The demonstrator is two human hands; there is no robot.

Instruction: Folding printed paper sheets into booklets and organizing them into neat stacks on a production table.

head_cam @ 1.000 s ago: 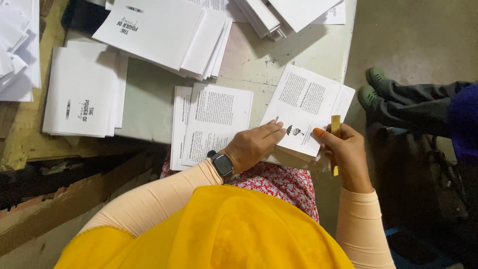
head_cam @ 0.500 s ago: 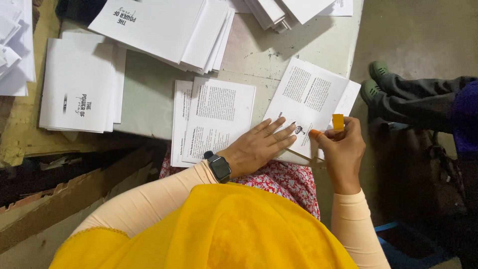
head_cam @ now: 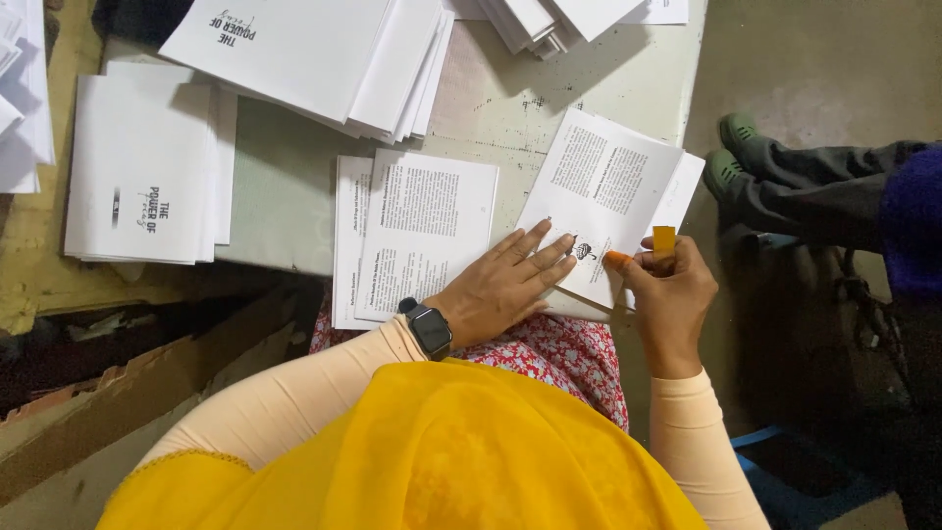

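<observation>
Left hand (head_cam: pixel 505 285) lies flat, fingers spread, pinning the printed sheet (head_cam: pixel 608 211) at the bench (head_cam: pixel 510 108) edge. Right hand (head_cam: pixel 672 294) pinches a small orange tool (head_cam: pixel 663 240) just beside the sheet's lower edge. Sheet looks thin, light, limp, likely to slide or crease; best held pressed flat near the fold. More printed sheets (head_cam: pixel 422 236) lie left of it; white booklet stacks (head_cam: pixel 142 172) lie farther off.

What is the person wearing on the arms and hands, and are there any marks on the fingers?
Both arms are covered to the wrist by close-fitting peach sleeves. The left hand is bare, with a black square smartwatch on a black band at its wrist. The right hand is bare too, without rings; its fingertips have an orange tint.
</observation>
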